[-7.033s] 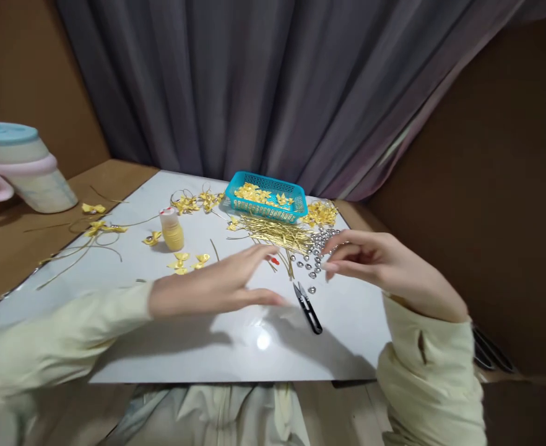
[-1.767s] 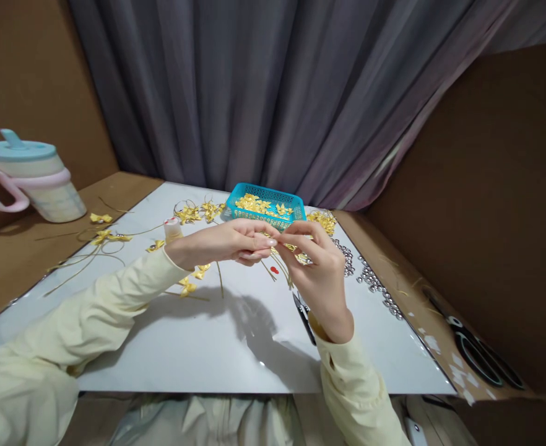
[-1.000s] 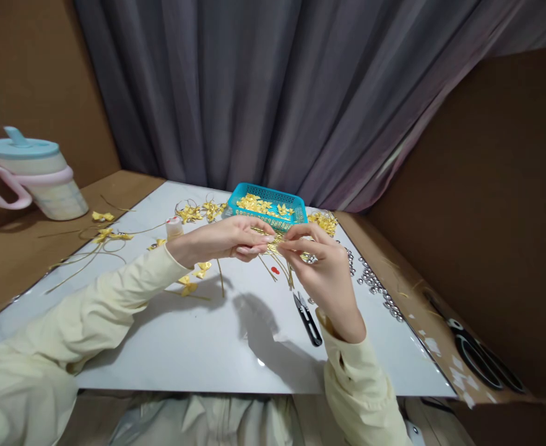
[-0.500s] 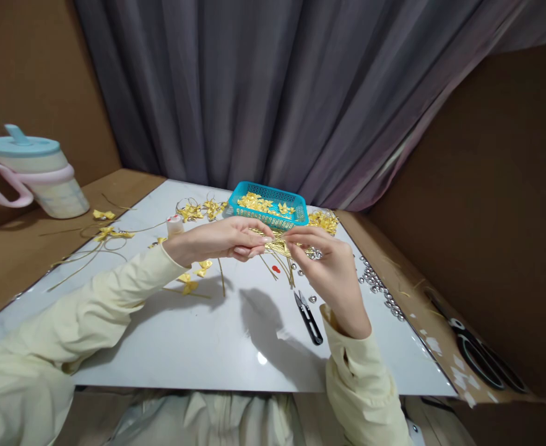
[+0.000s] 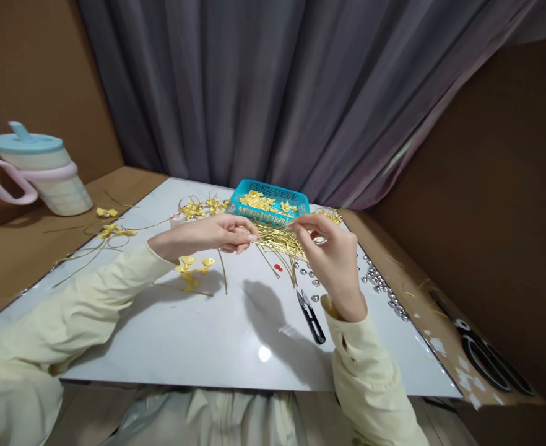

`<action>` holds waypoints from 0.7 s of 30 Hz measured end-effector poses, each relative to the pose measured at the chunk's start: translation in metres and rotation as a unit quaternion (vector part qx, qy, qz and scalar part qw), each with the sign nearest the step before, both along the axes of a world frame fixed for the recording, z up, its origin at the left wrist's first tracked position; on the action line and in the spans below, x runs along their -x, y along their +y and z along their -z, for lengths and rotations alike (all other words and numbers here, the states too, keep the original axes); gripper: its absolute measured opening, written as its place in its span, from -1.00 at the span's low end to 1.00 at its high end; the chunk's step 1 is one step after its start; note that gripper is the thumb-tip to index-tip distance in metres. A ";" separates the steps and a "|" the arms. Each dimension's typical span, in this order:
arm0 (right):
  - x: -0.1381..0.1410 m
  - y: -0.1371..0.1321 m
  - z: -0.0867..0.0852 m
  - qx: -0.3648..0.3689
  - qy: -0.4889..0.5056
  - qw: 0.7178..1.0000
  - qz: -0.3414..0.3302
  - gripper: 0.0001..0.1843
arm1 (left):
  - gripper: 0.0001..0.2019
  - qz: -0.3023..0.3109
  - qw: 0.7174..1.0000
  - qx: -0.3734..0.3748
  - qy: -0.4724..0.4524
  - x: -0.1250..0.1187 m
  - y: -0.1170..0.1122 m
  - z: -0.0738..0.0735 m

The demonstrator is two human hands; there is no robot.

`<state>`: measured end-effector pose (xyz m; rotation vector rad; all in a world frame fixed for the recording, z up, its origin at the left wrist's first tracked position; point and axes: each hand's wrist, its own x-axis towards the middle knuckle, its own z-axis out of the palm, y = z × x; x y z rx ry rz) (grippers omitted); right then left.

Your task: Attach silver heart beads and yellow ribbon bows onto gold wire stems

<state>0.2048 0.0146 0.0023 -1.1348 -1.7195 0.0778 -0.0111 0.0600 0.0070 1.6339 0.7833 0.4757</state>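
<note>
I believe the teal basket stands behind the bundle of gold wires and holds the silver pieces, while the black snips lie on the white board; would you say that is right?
Not quite: the head view shows the teal basket holding yellow bows, not the silver pieces. It does stand behind the gold wires, and the black snips lie on the white board.

No lettering I can read from my end, no legible number or brand for me on the lidded cup (image 5: pixel 64 189), the teal basket (image 5: pixel 264 215), the snips (image 5: pixel 317 331), the scissors (image 5: pixel 486 364)
</note>
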 end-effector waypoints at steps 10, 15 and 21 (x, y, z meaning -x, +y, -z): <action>0.004 0.033 -0.028 -0.122 -0.106 0.982 0.097 -0.84 | -0.79 -0.062 0.991 -0.105 0.058 0.033 0.015 0.007; -0.004 0.040 -0.029 -0.136 -0.109 0.978 0.116 -0.83 | -0.77 -0.090 0.982 -0.145 0.079 0.045 0.025 0.013; -0.017 0.036 -0.017 -0.143 -0.106 0.974 0.137 -0.87 | -0.68 -0.090 0.974 -0.178 0.106 0.052 0.036 0.023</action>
